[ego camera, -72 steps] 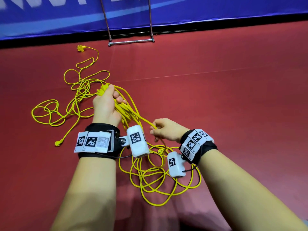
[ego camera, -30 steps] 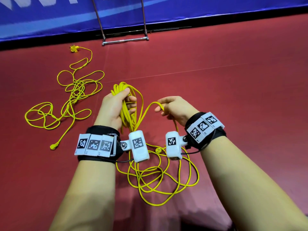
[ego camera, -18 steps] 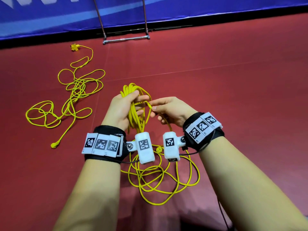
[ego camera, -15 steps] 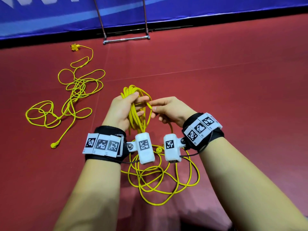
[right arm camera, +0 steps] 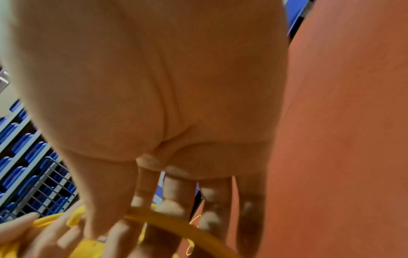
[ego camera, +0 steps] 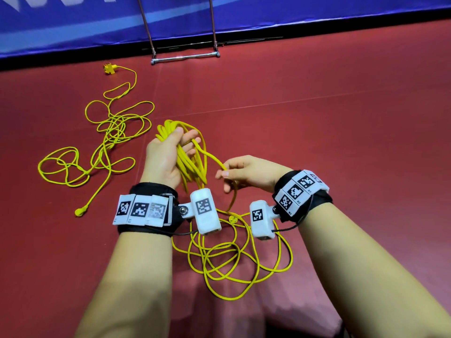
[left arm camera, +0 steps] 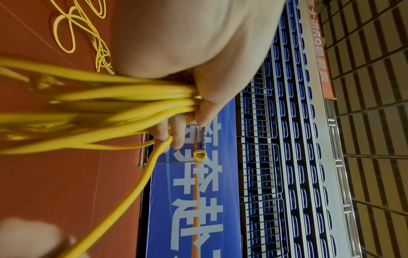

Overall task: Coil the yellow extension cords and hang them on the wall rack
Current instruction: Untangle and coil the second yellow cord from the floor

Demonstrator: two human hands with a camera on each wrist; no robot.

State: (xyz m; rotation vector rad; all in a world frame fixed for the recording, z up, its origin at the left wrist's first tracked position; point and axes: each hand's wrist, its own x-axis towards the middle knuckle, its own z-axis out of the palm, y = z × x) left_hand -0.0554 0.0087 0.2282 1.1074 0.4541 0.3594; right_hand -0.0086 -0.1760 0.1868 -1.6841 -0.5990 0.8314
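Red flooring (ego camera: pixel 317 118) is bounded at the far edge by a blue banner (ego camera: pixel 73 20) and a metal rack (ego camera: pixel 185 57). A loose cord (ego camera: pixel 107 142) is spread on the floor at left. A coil (ego camera: pixel 188 164) is gripped by the curled fingers of the left hand (ego camera: pixel 166 154). A strand (ego camera: pixel 212 157) from it is pinched by the right hand (ego camera: pixel 246 172). Slack loops (ego camera: pixel 231 259) are piled on the floor beneath the wrists.

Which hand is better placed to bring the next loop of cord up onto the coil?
The right hand: it pinches the free strand beside the coil, while the left hand is occupied holding the gathered loops.
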